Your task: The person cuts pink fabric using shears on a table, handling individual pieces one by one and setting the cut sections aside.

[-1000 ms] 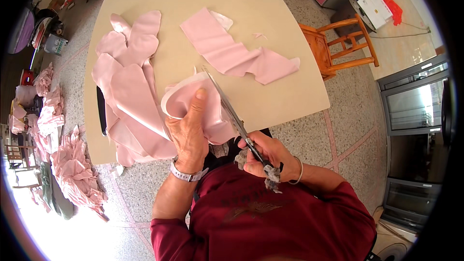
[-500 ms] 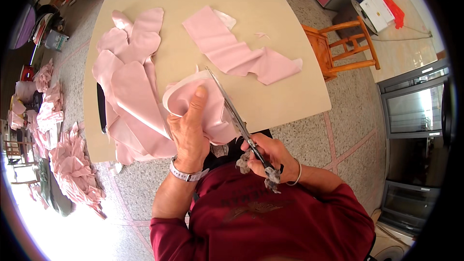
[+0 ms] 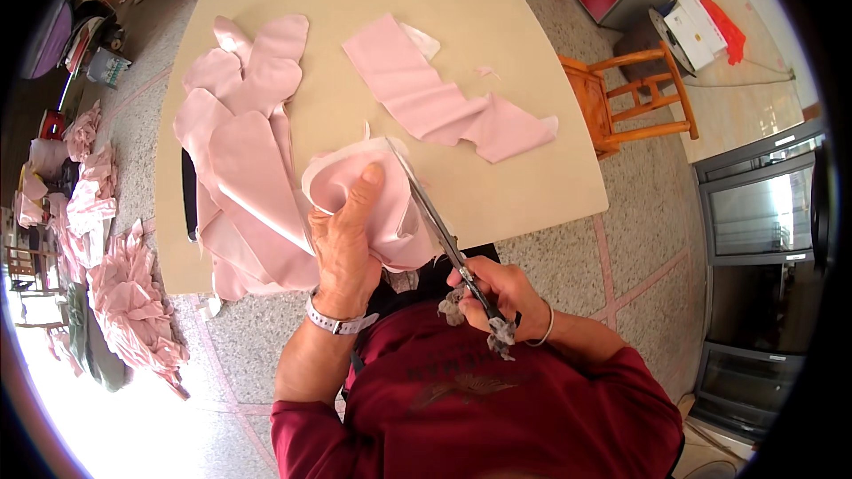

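My left hand [image 3: 346, 235] is closed on a folded piece of pink fabric [image 3: 382, 204] with a pale edge, the thumb pressed on top. In my right hand [image 3: 506, 293] is a pair of scissors [image 3: 435, 217] with cloth-wrapped handles. Their long blades point up and left along the right edge of the held fabric, and the tips are near its top edge. Whether the blades are parted is hard to make out. Left of my left hand lies a stack of pink fabric pieces [image 3: 253, 160], partly hanging over the table's near edge.
On the beige table [image 3: 497, 27] lie a long pink strip [image 3: 444, 102] and a small scrap [image 3: 485, 71]. A wooden chair [image 3: 612, 106] stands at the right, near a glass-fronted cabinet [image 3: 763, 213]. Pink fabric heaps [image 3: 133, 302] lie on the floor at left.
The scissors and the held fabric have shifted very slightly, with the blade tips a little lower in the picture. Both hands keep their hold; the whole view has moved a little.
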The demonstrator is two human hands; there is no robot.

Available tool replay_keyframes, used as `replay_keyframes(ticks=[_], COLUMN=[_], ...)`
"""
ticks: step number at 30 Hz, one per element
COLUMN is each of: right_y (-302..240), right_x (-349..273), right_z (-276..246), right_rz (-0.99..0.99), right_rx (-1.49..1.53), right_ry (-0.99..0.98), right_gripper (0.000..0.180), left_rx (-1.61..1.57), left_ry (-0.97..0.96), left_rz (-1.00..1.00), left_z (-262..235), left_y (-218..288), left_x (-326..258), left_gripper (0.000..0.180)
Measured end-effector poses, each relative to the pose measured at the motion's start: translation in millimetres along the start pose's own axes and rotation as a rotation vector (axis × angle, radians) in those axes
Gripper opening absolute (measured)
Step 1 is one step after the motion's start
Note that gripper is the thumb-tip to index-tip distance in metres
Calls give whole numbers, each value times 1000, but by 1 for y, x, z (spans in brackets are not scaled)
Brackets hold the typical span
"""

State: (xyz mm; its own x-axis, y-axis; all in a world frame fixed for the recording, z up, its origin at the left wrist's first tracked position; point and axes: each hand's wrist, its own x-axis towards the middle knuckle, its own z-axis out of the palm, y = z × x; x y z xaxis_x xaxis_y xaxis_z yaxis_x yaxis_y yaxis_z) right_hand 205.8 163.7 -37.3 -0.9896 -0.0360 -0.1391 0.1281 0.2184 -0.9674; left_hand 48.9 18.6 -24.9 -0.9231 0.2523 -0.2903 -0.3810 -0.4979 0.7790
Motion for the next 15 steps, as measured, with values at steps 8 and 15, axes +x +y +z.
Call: replay_keyframes(ticks=[8, 15], right_y=[-3, -4], right_x=[-1, -5], right_z=[-2, -8], right_rz=[-31, -37], right_rx=[-36, -78], right_ry=[3, -31], right_gripper=[30, 30], left_rx=[-2, 38], left_ry=[-71, -108], left_rz=[-31, -51], left_z=[-8, -13], left_y=[3, 14], left_x=[2, 3], left_gripper=[27, 23])
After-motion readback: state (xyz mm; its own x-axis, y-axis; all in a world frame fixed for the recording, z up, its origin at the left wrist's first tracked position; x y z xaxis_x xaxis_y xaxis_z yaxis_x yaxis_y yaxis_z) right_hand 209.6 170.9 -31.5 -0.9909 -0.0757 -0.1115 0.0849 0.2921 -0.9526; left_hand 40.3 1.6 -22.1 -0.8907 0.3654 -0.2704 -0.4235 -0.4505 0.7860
